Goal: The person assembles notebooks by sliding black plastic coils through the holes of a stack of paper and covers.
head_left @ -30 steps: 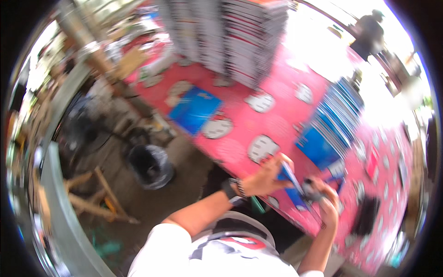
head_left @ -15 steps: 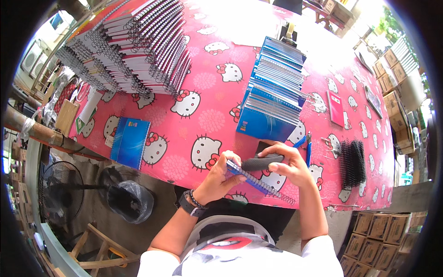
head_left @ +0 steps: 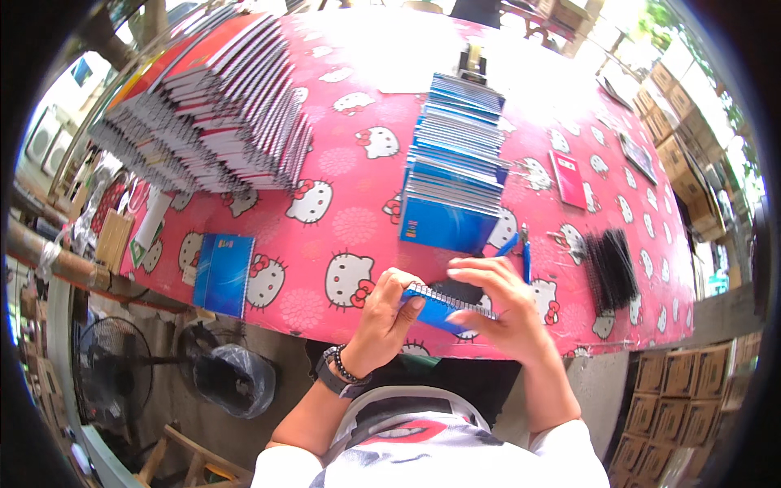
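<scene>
At your 12 o'clock, the front blue notebook (head_left: 460,228) is carrying small multicoloured lettering (head_left: 411,230) by the left edge of its cover; between your 1 and 2 o'clock, a red notebook (head_left: 568,180) is showing a pale printed mark, too tiny for reading; at your 4 o'clock, stacked brown cartons (head_left: 685,407) are bearing dark printing, too blurred for making out.

Daylight glared white off the far end of the pink patterned table (head_left: 358,224); I squinted at it. Left of me a black fan (head_left: 110,358) stood near a wooden frame (head_left: 195,468); brown cartons (head_left: 671,419) rose in stacks at right, greenery (head_left: 659,20) beyond.
</scene>
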A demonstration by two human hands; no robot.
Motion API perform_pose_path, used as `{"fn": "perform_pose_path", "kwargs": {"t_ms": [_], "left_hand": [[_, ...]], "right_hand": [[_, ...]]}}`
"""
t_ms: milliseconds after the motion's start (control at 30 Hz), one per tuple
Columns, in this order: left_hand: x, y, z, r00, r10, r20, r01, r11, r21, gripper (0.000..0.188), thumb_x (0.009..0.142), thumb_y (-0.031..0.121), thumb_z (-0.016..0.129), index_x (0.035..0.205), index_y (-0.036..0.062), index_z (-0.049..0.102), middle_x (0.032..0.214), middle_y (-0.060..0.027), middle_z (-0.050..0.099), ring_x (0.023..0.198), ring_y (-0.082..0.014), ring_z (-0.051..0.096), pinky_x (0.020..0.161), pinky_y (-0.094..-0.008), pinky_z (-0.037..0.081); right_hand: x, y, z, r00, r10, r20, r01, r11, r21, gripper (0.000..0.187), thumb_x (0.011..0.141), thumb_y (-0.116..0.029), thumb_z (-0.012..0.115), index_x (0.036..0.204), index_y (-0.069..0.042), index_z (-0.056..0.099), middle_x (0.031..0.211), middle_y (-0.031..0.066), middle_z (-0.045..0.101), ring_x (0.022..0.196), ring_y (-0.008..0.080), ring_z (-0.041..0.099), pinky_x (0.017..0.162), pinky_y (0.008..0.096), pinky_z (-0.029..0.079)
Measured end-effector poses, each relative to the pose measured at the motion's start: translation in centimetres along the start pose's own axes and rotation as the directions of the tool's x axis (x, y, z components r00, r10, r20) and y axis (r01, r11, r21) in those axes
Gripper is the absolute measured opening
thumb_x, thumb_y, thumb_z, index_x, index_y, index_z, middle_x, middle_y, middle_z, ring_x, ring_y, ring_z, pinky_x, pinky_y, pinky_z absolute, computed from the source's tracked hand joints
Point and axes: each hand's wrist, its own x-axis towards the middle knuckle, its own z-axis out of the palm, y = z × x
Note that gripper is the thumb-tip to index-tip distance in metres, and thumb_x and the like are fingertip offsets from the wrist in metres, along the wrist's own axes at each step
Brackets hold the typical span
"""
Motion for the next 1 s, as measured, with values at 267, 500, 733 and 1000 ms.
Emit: {"fn": "perform_pose_path", "kwargs": {"t_ms": [267, 500, 733, 1000], "left_hand": [[0.1, 2.9, -0.6, 0.989, 0.043, -0.139, -0.053, 0.996, -0.068, 0.023, 0.074, 0.001, 0.074, 0.094, 0.0042, 0.064, 0.087, -0.008, 0.065, 0.079, -0.0181, 0.064, 0.07, -0.0278, 0.051], [-0.4, 3.1, -0.6, 0.985, 0.085, -0.147, -0.1, 0.99, -0.097, 0.02, 0.075, -0.002, 0.073, 0.093, 0.0024, 0.065, 0.089, -0.0098, 0.064, 0.079, -0.0174, 0.064, 0.07, -0.0266, 0.052], [-0.7, 3.6, -1.5, 0.99, 0.103, -0.095, -0.115, 0.985, -0.126, 0.019, 0.077, -0.003, 0.07, 0.094, 0.0027, 0.066, 0.088, -0.0091, 0.063, 0.081, -0.0163, 0.063, 0.069, -0.0268, 0.052], [-1.3, 4.2, -1.6, 0.978, 0.171, -0.121, -0.173, 0.985, -0.009, 0.016, 0.08, -0.001, 0.067, 0.096, 0.0033, 0.063, 0.087, -0.009, 0.062, 0.083, -0.0236, 0.061, 0.069, -0.0313, 0.05]], "right_hand": [[-0.6, -1.8, 2.5, 0.988, 0.114, -0.105, -0.063, 0.912, 0.406, 0.028, 0.077, -0.006, 0.072, 0.104, -0.006, 0.063, 0.087, 0.0076, 0.059, 0.078, 0.0189, 0.06, 0.066, 0.0283, 0.049], [-0.1, -1.9, 2.9, 0.98, 0.078, -0.185, -0.027, 0.964, 0.264, 0.026, 0.073, -0.009, 0.079, 0.094, -0.004, 0.064, 0.082, 0.0051, 0.057, 0.072, 0.0135, 0.056, 0.061, 0.0254, 0.047], [0.2, -2.2, 3.1, 0.986, -0.051, -0.158, 0.085, 0.974, 0.212, 0.031, 0.068, -0.019, 0.082, 0.089, -0.006, 0.064, 0.077, 0.0082, 0.055, 0.07, 0.0242, 0.055, 0.062, 0.0335, 0.045], [0.3, -2.8, 3.7, 0.985, -0.025, -0.168, 0.065, 0.97, 0.234, 0.029, 0.07, -0.017, 0.082, 0.086, -0.004, 0.061, 0.076, 0.0069, 0.057, 0.064, 0.0162, 0.057, 0.055, 0.0257, 0.047]]}}
